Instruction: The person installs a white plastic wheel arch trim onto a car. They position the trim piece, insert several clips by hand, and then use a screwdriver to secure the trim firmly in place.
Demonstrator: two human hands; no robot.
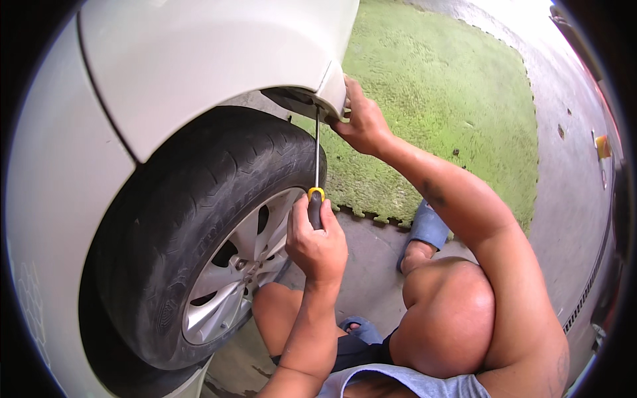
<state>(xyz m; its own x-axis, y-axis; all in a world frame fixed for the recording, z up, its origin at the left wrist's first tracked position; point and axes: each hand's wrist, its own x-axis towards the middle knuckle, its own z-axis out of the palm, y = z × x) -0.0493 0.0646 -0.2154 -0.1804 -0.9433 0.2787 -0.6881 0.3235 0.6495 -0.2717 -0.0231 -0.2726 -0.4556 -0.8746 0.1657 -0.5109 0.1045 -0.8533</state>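
Observation:
My left hand (314, 242) is closed round the black and yellow handle of a screwdriver (317, 156). Its long metal shaft points up past the tyre, and the tip meets the underside edge of the white bumper (330, 93) at the end of the wheel arch. What the tip sits in is too small to make out. My right hand (361, 123) grips the bumper's lower corner from the right, thumb below and fingers partly hidden behind it. Beside my left hand stands the car's wheel, with a black tyre (179, 192) and a silver alloy rim (245, 252).
The white car body (199, 46) fills the upper left. A green foam mat (438, 99) lies on the grey concrete floor (564, 79). My bent knees and blue slippers (430, 222) are close below my arms. A small orange-yellow object (602, 146) is at the far right.

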